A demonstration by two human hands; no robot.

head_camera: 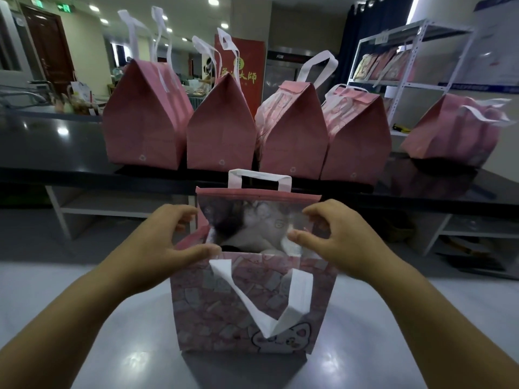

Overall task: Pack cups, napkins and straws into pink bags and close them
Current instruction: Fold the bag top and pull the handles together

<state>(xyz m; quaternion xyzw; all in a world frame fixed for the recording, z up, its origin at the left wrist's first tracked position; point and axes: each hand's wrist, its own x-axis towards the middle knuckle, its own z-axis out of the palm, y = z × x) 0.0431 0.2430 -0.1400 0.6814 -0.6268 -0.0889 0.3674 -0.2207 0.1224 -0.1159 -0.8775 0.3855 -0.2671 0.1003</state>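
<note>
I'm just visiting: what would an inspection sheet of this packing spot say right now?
Surface: glossy grey tabletop, open pink bag standing upright on it.
Job's things: contents are white and dark shapes, too blurred to name; four closed pink bags in a row on the black counter, a fifth bag apart at right.
Clutter: blurred small items at the counter's far left.
Grippers: left hand and right hand each pinch a side of the bag's mouth.
Cables: nothing seen.
Surroundings: metal shelf rack, red banner, brown door.

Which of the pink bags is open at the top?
The patterned bag nearest the camera, pinched at its mouth by the left hand and right hand; contents show inside. The bags on the black counter behind are folded shut.
</note>
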